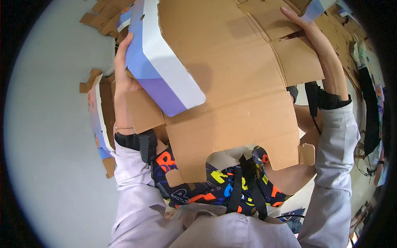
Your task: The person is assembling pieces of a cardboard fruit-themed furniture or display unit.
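Note:
A large, partly folded cardboard box spreads in front of me, its plain brown inside facing up. Its left wall stands folded, blue and purple outside with a white edge strip. My left hand is closed around that wall from the outside, thumb along the blue face and the other fingers mostly hidden. At the far right, my right hand grips the box by a side flap, one finger stretched over the cardboard and the rest partly hidden. The near panel has a wide cutout and small end tabs.
Another printed box stands open left of my left forearm. Brown cardboard pieces are stacked at the far left, more cardboard lies far right. Below the near panel is colourful patterned cloth with black straps. Dark cables hang at right.

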Motion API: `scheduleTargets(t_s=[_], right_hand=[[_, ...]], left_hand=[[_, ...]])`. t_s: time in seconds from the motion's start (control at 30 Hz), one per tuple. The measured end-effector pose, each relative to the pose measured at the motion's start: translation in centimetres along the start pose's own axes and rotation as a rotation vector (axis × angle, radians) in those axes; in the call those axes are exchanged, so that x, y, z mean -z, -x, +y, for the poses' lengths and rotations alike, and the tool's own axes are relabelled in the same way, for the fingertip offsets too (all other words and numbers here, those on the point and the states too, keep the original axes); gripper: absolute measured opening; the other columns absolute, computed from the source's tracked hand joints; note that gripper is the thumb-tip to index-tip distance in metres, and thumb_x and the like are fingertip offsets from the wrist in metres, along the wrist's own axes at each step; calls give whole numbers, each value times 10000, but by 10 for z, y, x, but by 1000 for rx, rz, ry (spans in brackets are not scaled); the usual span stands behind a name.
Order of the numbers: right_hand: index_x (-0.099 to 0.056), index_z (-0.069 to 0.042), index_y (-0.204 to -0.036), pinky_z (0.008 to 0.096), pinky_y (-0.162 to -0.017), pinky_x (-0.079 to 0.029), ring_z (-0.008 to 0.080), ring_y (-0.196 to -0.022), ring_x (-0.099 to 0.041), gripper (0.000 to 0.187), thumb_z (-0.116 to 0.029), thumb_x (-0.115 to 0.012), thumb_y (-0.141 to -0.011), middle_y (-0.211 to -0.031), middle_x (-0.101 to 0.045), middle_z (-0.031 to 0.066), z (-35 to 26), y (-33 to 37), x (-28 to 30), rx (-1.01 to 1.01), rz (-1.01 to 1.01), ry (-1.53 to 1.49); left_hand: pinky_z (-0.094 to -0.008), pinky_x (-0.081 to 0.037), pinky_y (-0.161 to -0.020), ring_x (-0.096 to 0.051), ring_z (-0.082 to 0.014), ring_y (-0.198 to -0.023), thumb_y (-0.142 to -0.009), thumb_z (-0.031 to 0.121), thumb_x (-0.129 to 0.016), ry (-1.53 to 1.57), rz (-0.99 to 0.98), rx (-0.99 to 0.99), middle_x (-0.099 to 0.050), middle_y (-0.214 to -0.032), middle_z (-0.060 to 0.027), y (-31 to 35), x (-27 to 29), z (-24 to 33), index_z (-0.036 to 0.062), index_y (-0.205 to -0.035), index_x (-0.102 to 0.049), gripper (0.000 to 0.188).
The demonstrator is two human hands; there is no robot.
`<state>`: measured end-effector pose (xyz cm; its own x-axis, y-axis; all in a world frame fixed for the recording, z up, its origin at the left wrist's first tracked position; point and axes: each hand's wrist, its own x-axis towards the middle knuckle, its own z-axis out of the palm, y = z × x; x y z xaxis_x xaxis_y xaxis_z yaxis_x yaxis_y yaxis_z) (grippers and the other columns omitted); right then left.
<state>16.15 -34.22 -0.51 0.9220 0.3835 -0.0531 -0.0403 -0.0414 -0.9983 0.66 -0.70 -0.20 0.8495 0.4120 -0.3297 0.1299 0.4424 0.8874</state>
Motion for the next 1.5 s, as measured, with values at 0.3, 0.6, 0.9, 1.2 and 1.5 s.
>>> scheduleTargets(t_s=[0.3,0.6,0.9,1.2,1.5], right_hand=[[-559,21,-1128,284,-580,-543,179,-742,-623,487,-311,-671,-790,-1015,-589,111,8,4,16,-24,107,177],[-547,22,-1121,271,-727,-476,140,-830,-566,317,-168,-566,-868,-962,-603,67,-3,20,-3,90,166,77],[-567,-5,-1083,294,-508,-515,195,-770,-603,301,-197,-509,-860,-934,-603,104,-13,19,-2,89,118,279],[-560,2,-1042,286,-512,-515,198,-759,-599,267,-173,-507,-847,-904,-583,119,-24,25,-9,53,186,211],[-555,20,-1027,272,-521,-494,188,-721,-585,246,-132,-486,-847,-892,-577,115,-19,22,-4,156,136,337]], left_hand=[[-337,-489,-753,-588,-170,-892,-817,409,-584,-7,-69,-68,-597,-1014,-51,-5,-12,-4,72,-1134,-539,465],[-314,-514,-695,-620,-156,-799,-861,454,-514,-68,-263,15,-622,-911,-40,-21,3,-10,71,-1074,-565,442],[-322,-524,-655,-630,-175,-753,-878,420,-502,89,-295,-39,-634,-891,-50,-19,7,-18,77,-1035,-583,387],[-331,-523,-634,-628,-192,-740,-892,401,-482,-23,-194,-186,-632,-889,-47,-16,3,-20,89,-1064,-571,368],[-328,-507,-610,-607,-192,-717,-896,392,-481,100,-19,-90,-614,-884,-52,-2,-19,-23,94,-1042,-567,342]])
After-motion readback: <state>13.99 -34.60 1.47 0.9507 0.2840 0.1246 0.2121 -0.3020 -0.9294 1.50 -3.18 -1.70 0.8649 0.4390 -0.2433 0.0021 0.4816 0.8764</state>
